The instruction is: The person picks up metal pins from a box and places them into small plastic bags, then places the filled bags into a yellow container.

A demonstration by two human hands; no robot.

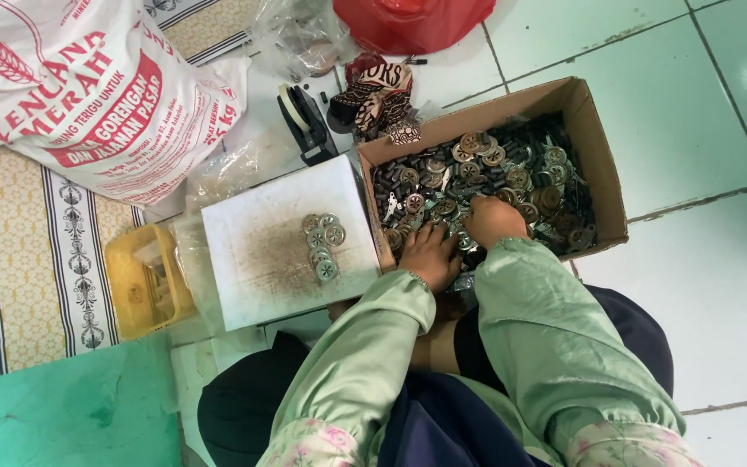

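Head view: both hands — left hand (430,253), right hand (493,220) — dug among small, stiff metal discs (477,173) in the box (594,156) at centre; grip hidden, best pinched by rims.

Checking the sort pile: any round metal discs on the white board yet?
Yes, a small cluster of round metal discs lies on the white board beside the cardboard box.

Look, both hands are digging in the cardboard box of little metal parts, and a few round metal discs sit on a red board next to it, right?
Not quite: the board is white, not red, as the head view shows. The rest holds: left hand and right hand are in the cardboard box of metal parts, with round discs on the board beside it.
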